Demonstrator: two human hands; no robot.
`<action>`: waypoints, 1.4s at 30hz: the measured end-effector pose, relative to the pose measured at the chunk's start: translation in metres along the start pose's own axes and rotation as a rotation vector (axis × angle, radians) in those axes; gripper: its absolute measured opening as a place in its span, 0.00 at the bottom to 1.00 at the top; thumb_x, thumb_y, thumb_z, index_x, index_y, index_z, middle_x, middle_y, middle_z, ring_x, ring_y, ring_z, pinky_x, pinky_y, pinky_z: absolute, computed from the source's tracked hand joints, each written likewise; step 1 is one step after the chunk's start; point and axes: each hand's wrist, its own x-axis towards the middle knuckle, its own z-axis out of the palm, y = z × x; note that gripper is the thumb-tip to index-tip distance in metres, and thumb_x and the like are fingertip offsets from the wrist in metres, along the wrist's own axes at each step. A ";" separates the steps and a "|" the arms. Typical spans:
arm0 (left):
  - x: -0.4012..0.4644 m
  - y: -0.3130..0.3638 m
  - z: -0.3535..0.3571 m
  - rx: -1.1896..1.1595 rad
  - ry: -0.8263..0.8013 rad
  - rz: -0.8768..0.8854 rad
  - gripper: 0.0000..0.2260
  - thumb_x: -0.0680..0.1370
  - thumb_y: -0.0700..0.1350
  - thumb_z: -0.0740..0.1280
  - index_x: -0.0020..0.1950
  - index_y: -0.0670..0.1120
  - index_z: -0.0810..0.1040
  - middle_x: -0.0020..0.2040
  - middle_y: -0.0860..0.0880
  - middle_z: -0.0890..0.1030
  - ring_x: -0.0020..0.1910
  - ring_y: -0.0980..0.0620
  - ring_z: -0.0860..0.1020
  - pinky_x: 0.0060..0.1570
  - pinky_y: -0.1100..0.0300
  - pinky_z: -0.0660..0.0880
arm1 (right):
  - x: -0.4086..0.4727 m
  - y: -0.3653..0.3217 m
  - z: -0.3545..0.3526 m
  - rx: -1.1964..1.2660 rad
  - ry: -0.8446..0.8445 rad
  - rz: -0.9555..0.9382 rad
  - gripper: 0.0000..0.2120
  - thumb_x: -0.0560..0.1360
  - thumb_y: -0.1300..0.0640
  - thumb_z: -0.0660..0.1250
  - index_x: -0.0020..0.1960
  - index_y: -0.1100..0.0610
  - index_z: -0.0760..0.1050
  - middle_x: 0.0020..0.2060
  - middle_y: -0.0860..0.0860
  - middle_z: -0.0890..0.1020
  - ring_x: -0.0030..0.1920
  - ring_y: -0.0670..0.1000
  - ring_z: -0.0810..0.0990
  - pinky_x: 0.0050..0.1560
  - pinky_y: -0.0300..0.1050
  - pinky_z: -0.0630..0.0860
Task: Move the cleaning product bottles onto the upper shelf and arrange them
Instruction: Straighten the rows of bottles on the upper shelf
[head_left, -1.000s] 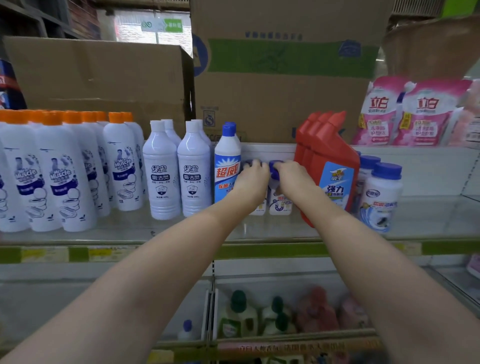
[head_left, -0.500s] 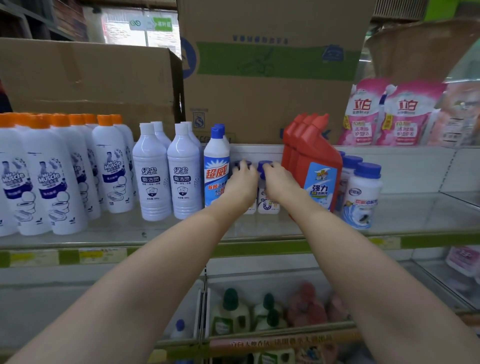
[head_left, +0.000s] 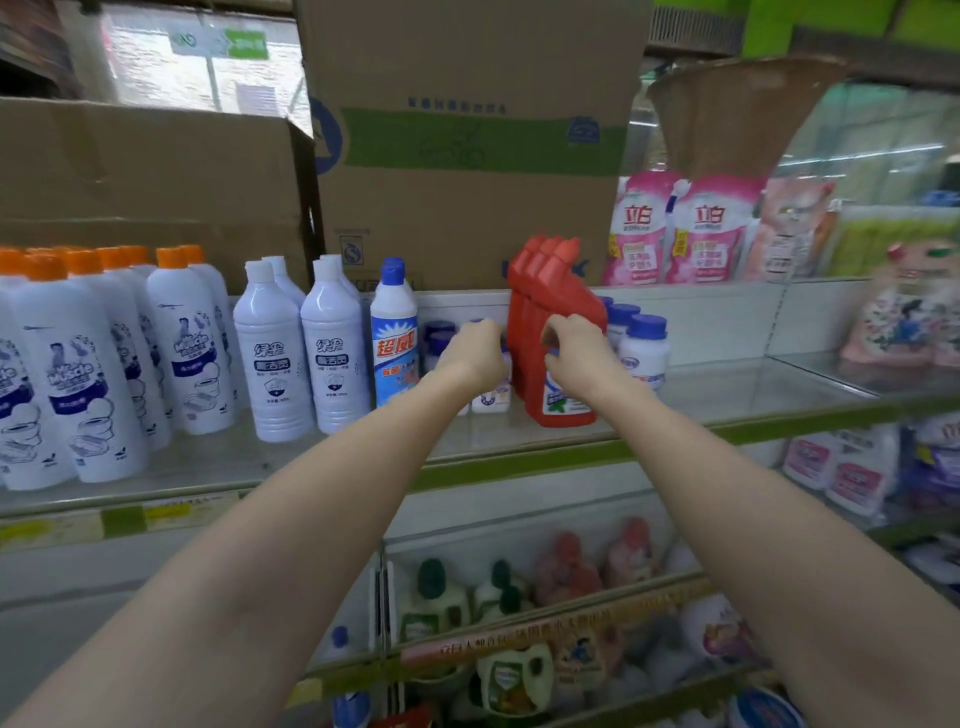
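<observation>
Both arms reach to the upper shelf (head_left: 727, 387). The left hand (head_left: 475, 353) curls over the top of a small white bottle with a blue cap (head_left: 491, 397), which stands between the tall blue-capped bottle (head_left: 394, 332) and the red bottles (head_left: 545, 332). The right hand (head_left: 574, 358) has its fingers curled against the front red bottle's face, though whether it truly grips is unclear. White jars with blue lids (head_left: 644, 353) stand just right of the red ones.

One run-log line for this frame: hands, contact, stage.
left hand: on small white bottles | right hand: against red bottle, grip unclear | site: upper shelf | stage: arranging
</observation>
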 end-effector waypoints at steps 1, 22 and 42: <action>-0.002 0.005 0.004 -0.034 -0.008 0.001 0.12 0.75 0.36 0.66 0.57 0.42 0.80 0.53 0.43 0.82 0.50 0.42 0.81 0.50 0.49 0.80 | -0.006 0.007 -0.003 -0.003 0.000 0.023 0.09 0.77 0.64 0.65 0.56 0.57 0.75 0.57 0.57 0.76 0.56 0.61 0.78 0.57 0.54 0.76; 0.038 0.055 0.065 -0.215 0.039 -0.279 0.25 0.73 0.41 0.77 0.65 0.43 0.70 0.61 0.43 0.79 0.60 0.43 0.79 0.58 0.47 0.78 | 0.036 0.091 0.019 0.199 -0.030 0.127 0.36 0.72 0.52 0.79 0.68 0.64 0.62 0.63 0.63 0.75 0.59 0.61 0.80 0.56 0.55 0.80; 0.066 0.146 0.061 -0.058 0.009 -0.209 0.06 0.76 0.41 0.74 0.47 0.40 0.79 0.41 0.41 0.84 0.34 0.45 0.85 0.37 0.49 0.84 | 0.049 0.138 -0.062 0.159 0.028 -0.008 0.12 0.79 0.61 0.65 0.61 0.60 0.70 0.56 0.59 0.78 0.53 0.60 0.77 0.47 0.50 0.72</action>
